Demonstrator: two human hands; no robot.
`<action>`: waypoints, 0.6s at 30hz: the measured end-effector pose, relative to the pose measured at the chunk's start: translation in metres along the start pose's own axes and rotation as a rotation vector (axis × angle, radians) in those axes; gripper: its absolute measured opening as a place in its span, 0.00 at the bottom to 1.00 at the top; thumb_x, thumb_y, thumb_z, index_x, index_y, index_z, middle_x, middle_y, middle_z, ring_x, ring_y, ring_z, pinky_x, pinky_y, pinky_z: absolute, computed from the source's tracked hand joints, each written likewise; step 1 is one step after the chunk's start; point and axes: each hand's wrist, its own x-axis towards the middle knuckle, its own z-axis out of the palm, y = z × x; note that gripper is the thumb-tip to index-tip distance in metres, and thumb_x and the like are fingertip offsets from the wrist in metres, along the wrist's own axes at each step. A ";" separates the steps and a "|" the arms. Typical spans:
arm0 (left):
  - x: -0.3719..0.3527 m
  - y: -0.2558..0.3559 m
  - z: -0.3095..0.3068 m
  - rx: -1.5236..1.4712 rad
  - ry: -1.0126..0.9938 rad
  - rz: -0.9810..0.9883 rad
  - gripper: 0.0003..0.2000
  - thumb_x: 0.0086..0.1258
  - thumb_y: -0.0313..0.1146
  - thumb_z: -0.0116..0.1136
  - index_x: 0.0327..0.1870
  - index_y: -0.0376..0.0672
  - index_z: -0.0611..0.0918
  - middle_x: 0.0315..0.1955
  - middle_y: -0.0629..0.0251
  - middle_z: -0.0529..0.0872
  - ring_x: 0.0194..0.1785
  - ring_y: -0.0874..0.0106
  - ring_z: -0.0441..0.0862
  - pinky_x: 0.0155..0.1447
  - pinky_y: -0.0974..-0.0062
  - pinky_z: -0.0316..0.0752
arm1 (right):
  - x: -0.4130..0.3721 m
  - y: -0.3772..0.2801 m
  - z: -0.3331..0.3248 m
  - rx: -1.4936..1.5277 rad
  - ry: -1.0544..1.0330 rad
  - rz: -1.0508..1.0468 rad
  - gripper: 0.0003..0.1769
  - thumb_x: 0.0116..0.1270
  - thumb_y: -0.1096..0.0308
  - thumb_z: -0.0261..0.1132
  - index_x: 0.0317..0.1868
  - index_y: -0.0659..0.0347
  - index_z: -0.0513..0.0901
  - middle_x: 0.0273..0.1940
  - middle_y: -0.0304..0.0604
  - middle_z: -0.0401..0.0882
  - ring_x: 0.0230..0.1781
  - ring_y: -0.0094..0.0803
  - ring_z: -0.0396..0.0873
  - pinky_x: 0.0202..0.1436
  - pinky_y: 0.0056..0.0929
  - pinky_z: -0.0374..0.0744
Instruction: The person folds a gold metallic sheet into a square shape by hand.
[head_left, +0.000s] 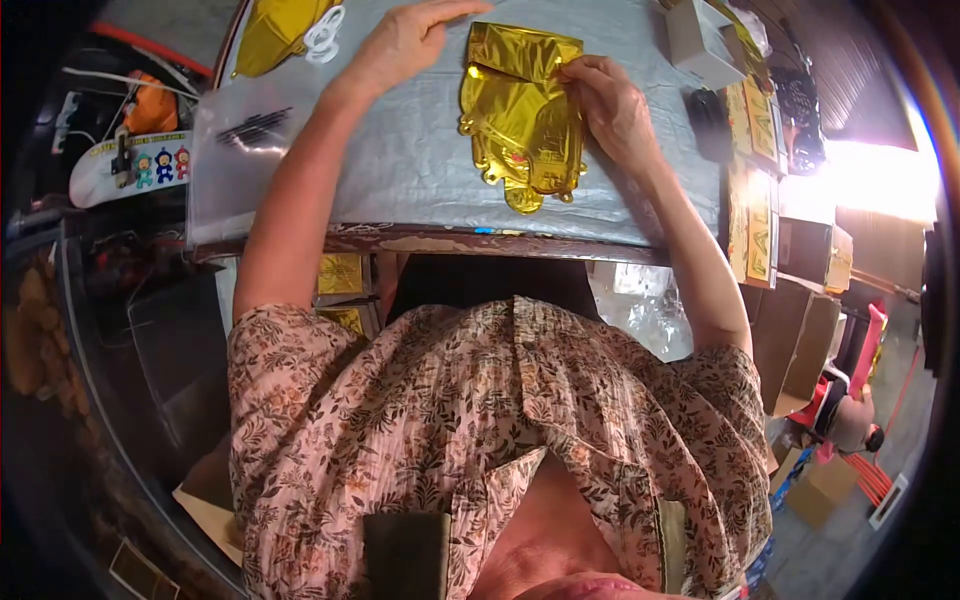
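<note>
A folded gold foil balloon lies flat on the grey-covered table, with small rounded tabs along its lower edge. My right hand is at its upper right edge, thumb and fingers pinched on the foil. Up and to the left of the balloon is my left hand, apart from it. Its fingers stretch toward the right, near the top edge of the view, and I see nothing held in them.
More gold foil and a white coiled ribbon lie at the table's upper left. Below them are dark thin sticks under clear plastic. A white box and a black object sit at the right. Cardboard boxes stand beside the table.
</note>
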 end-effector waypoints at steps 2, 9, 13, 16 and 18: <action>-0.005 -0.006 -0.006 0.034 -0.039 0.017 0.26 0.74 0.18 0.48 0.71 0.50 0.81 0.69 0.61 0.83 0.74 0.64 0.78 0.78 0.67 0.72 | 0.000 0.001 0.003 0.022 -0.012 0.002 0.16 0.74 0.82 0.57 0.56 0.65 0.86 0.57 0.48 0.85 0.55 0.42 0.87 0.60 0.35 0.83; 0.010 0.003 -0.002 0.142 -0.235 0.243 0.31 0.65 0.22 0.62 0.73 0.48 0.78 0.71 0.59 0.79 0.76 0.59 0.74 0.81 0.64 0.69 | 0.015 0.006 -0.014 0.014 0.044 -0.090 0.24 0.71 0.86 0.54 0.65 0.62 0.82 0.64 0.47 0.83 0.64 0.39 0.83 0.67 0.31 0.79; 0.017 0.005 0.001 0.137 -0.215 0.310 0.29 0.63 0.25 0.66 0.70 0.45 0.80 0.67 0.57 0.82 0.68 0.57 0.81 0.75 0.64 0.76 | 0.031 0.025 -0.028 0.017 -0.140 -0.065 0.28 0.70 0.87 0.54 0.68 0.60 0.80 0.68 0.47 0.81 0.68 0.37 0.80 0.71 0.31 0.76; 0.021 0.009 0.005 0.078 -0.260 0.281 0.30 0.62 0.26 0.66 0.70 0.45 0.80 0.68 0.57 0.82 0.68 0.57 0.81 0.75 0.64 0.76 | 0.035 0.036 -0.030 0.108 -0.241 -0.114 0.29 0.70 0.87 0.54 0.69 0.60 0.79 0.70 0.46 0.80 0.69 0.37 0.79 0.74 0.33 0.74; 0.025 0.011 0.009 0.112 -0.256 0.284 0.31 0.64 0.22 0.63 0.73 0.49 0.78 0.71 0.60 0.80 0.76 0.59 0.73 0.81 0.63 0.69 | 0.035 0.038 -0.030 0.148 -0.234 -0.094 0.28 0.71 0.87 0.55 0.69 0.60 0.79 0.69 0.47 0.80 0.68 0.37 0.79 0.73 0.33 0.74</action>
